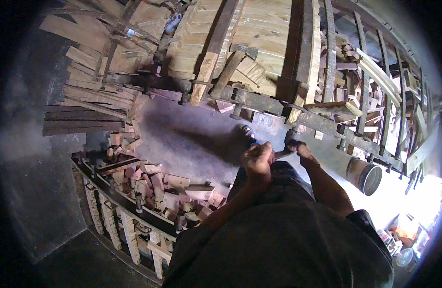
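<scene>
Find the short bar-like lever (281,154) low in front of the dark trousers (284,174), between the two hands, slanting up and right toward the dark lower end of a stubby clamp screw (291,136) just beside the clamp rail (322,123). Wrapped at the near end by the left hand (258,161), in a clenched fist. Met at the far end by the bent fingers of the right hand (305,151); whether grasped there or only steadied, cannot tell at so small and dark a spot. Judge as rigid, probably metal, from the straight outline and dull colour; likely fairly heavy for the size, neither fragile nor apt to flex. Could turn slippery if dusty or greasy, so better held with a full fist than by fingertips. Take hold near the outer, left end for the most leverage, thumb locked over; avoid gripping close to the clamp screw, for fear of scraping knuckles on the rail. Expect stiff resistance from the clamp screw, thick and solid by the look, and little give from the broad wooden panel (259,38) lying under the bars beyond.
</scene>
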